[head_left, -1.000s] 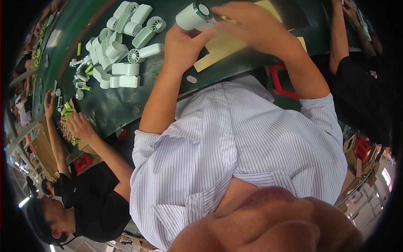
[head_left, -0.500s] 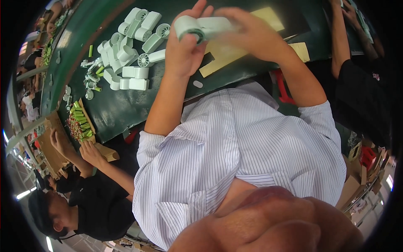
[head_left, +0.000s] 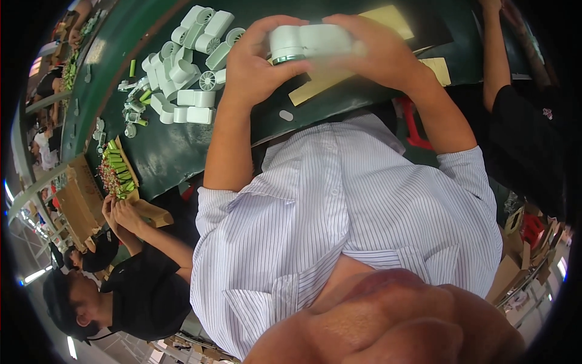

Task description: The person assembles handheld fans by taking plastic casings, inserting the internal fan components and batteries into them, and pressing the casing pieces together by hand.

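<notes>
Looking down past a striped shirt that fills the near field; both forearms reach far to the dark green table; left hand and right hand are both closed around one pale green plastic housing, held up above the far part of the table, over a tan card sheet; left fingers wrap the end bearing a metal ring, right hand covers the other end.

Risk, as judged: the housing sits in the air between two grips only; a slip of either hand would drop it onto the table, or knock the heap of similar pale housings just to the left.

Housing blurred; its seams and openings unreadable; right fingertips hidden behind it. A co-worker's hands at near left work over a box of green parts; another person's arm crosses at right, hand cut off.
</notes>
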`<state>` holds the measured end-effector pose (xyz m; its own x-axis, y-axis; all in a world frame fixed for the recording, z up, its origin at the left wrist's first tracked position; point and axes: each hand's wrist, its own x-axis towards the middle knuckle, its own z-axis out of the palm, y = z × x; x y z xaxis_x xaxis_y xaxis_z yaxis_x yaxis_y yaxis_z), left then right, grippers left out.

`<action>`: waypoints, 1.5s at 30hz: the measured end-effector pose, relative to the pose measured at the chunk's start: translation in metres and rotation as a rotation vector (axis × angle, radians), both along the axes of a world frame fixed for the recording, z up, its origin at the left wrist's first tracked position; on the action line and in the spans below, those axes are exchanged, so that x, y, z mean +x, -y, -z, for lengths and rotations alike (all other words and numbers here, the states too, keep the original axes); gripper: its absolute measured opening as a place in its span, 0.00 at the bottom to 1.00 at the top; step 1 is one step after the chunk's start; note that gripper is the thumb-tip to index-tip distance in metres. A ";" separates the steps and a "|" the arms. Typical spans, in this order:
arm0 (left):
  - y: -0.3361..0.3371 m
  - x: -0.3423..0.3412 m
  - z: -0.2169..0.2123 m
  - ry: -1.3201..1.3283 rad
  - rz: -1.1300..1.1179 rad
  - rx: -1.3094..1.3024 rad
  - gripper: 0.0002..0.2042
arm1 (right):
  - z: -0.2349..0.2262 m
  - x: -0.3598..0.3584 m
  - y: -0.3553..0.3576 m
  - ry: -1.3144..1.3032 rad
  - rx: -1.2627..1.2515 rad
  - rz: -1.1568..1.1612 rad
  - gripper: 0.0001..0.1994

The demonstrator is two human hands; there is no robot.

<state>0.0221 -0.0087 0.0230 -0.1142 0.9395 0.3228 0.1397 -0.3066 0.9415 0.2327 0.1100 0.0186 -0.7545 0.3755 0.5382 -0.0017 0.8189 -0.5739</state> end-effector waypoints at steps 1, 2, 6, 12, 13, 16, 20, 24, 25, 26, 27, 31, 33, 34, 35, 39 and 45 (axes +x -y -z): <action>0.000 -0.002 -0.001 -0.028 0.014 -0.018 0.32 | 0.000 0.001 0.000 -0.009 0.043 0.005 0.28; 0.000 -0.002 -0.002 -0.057 0.029 -0.036 0.32 | -0.001 0.001 0.000 -0.008 0.042 0.005 0.28; -0.003 0.002 0.000 -0.056 0.017 -0.016 0.31 | -0.003 0.003 -0.003 -0.014 0.068 0.013 0.27; -0.005 0.009 0.000 -0.086 0.004 0.019 0.29 | -0.004 0.007 -0.004 -0.046 0.138 0.019 0.25; -0.007 0.006 0.004 -0.073 0.016 0.027 0.28 | -0.004 0.006 -0.004 -0.056 0.138 0.019 0.24; -0.012 -0.001 0.007 -0.094 0.014 0.014 0.27 | -0.001 0.002 -0.003 -0.098 0.137 0.036 0.24; -0.019 -0.003 0.014 -0.111 -0.050 -0.041 0.26 | 0.007 0.000 -0.005 -0.091 0.072 0.061 0.23; -0.021 0.005 0.004 0.010 -0.095 -0.092 0.19 | 0.003 -0.003 -0.015 0.180 -0.447 -0.044 0.21; -0.023 0.002 0.003 0.032 -0.103 -0.188 0.16 | 0.001 -0.004 -0.016 0.318 -0.718 -0.137 0.21; -0.025 0.000 0.000 0.053 -0.112 -0.285 0.18 | -0.001 -0.006 -0.013 0.318 -0.715 -0.137 0.21; -0.026 0.002 -0.003 0.054 -0.113 -0.282 0.18 | -0.004 -0.010 -0.008 0.312 -0.868 -0.193 0.21; -0.032 0.008 -0.013 -0.099 -0.257 -0.456 0.42 | 0.000 -0.023 -0.004 0.264 -1.452 -0.457 0.20; -0.036 -0.005 -0.010 -0.219 -0.230 -0.562 0.44 | 0.015 -0.022 0.001 0.187 -1.517 -0.505 0.19; -0.035 -0.002 -0.011 -0.215 -0.238 -0.560 0.44 | 0.021 -0.023 0.002 0.128 -1.580 -0.550 0.19; -0.036 0.004 -0.013 -0.152 -0.274 -0.542 0.44 | 0.024 -0.024 0.001 0.068 -1.642 -0.593 0.19; -0.036 -0.002 -0.003 0.016 -0.335 -0.587 0.45 | 0.013 -0.021 0.005 0.005 -1.880 -0.662 0.22; -0.034 -0.001 -0.014 0.175 -0.225 -0.485 0.38 | 0.001 -0.016 0.011 0.006 -1.504 -0.414 0.18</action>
